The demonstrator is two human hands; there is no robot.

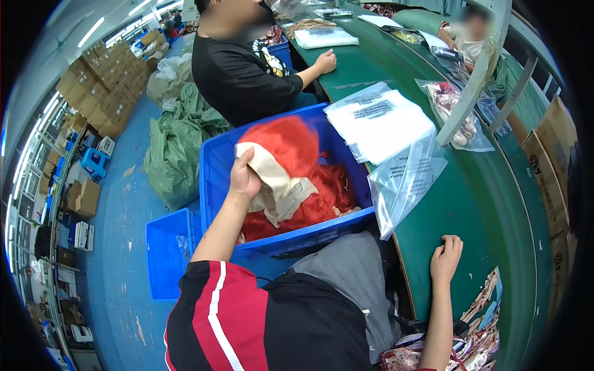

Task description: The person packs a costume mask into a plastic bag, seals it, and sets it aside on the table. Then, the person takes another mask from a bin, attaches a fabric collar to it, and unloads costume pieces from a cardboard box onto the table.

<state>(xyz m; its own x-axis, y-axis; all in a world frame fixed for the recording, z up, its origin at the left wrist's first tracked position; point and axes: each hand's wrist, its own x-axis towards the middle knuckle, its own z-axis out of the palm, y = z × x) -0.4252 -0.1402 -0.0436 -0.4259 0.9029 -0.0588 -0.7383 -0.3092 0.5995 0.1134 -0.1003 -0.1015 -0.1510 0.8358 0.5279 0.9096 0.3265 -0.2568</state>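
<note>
Worktop: green table (482, 198) on the person's right, running on to the top of the view.
Nearest the body: gray cloth (343, 266) across the lap; patterned fabric (479, 346) heaped at the table's near end, beside the right forearm.
Right hand (447, 256): resting on the tabletop, fingers loosely curled; I cannot tell whether they close on anything.
Small bin (164, 247): blue, on the floor to the left, a scrap of clear plastic inside.
Large bin (297, 240): blue, just in front of the person and close beside the table.
Left hand (246, 179): above the large bin, thumb and fingers clamped on the cream edge of the red-and-cream piece.
Red-and-cream piece (288, 148): raised over the large bin, its red fluffy part blurred, cream cloth hanging below.
Red pile (337, 188): inside the large bin, below and beside the raised piece.
Clear bags (383, 123): stacked on the table, one overhanging its edge near the bin's corner.
Packed item (455, 114): in clear plastic, near a metal post (476, 80).
Green sacks (179, 148): bulging on the floor beyond the bins.
Co-worker (244, 80): black shirt, forearm on the table edge.
Far left: stacked cartons (93, 93).
</note>
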